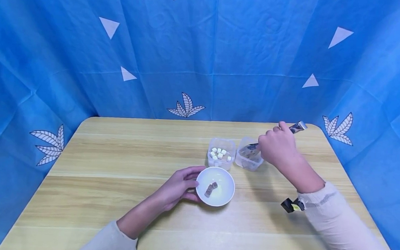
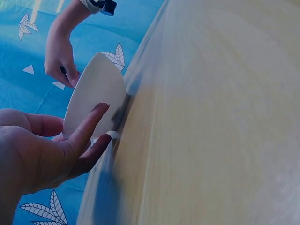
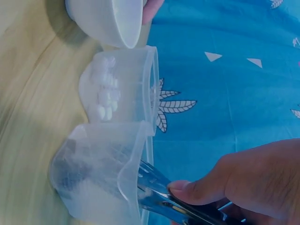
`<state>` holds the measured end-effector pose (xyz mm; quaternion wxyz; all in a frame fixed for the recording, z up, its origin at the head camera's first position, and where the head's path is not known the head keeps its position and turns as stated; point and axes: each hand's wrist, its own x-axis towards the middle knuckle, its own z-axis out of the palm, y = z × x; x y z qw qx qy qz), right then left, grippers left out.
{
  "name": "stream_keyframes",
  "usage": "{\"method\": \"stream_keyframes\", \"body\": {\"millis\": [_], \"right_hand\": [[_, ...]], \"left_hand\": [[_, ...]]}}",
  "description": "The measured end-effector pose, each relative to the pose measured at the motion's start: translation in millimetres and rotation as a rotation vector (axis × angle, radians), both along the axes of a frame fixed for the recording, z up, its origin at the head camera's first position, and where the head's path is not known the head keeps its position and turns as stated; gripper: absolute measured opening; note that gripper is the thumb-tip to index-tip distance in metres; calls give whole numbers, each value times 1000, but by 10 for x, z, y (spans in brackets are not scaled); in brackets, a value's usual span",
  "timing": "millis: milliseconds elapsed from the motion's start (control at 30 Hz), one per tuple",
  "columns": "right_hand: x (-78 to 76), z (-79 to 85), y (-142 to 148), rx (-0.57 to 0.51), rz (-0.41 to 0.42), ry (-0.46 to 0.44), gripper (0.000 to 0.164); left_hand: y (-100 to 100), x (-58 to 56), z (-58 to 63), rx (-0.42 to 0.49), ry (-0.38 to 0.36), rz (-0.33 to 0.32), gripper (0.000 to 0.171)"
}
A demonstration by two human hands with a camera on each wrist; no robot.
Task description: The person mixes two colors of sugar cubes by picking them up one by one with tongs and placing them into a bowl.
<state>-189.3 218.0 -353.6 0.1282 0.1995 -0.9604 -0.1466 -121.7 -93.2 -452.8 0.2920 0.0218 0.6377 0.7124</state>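
My left hand holds a white bowl by its left side, with the thumb at the rim and the fingers against the outer wall. A few small brown cubes lie inside the bowl. My right hand grips metal tongs, thumb along one arm in the right wrist view. Their tips reach down into a clear plastic container, which stands tilted; its contents are blurred through the wall. Beside it, a second clear container holds several white cubes, just behind the bowl.
The containers and bowl stand on a light wooden table. A blue curtain with white leaf and triangle prints hangs along the table's far edge and both sides. A small black device is strapped at the right sleeve.
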Motion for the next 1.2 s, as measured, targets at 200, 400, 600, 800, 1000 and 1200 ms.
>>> {"method": "stream_keyframes", "body": {"millis": [200,400,600,800,1000,1200], "right_hand": [[29,-42,-41,-2,8,46,39],[40,-82,-74,0,35,94,32],[40,-104,-73,-18,49,128,38],[27,-116,-54,-14,33,104,39],[4,-121,-44,-8,47,130,29],[-15,-127,-28,9,10,76,27]], "left_hand": [[-4,12,7,0,6,-4,55],[-1,14,18,-3,6,1,56],[4,10,18,-6,0,4,56],[8,9,3,-6,9,-1,55],[13,3,-3,1,9,-4,55],[11,3,-8,-7,11,-4,56]]}}
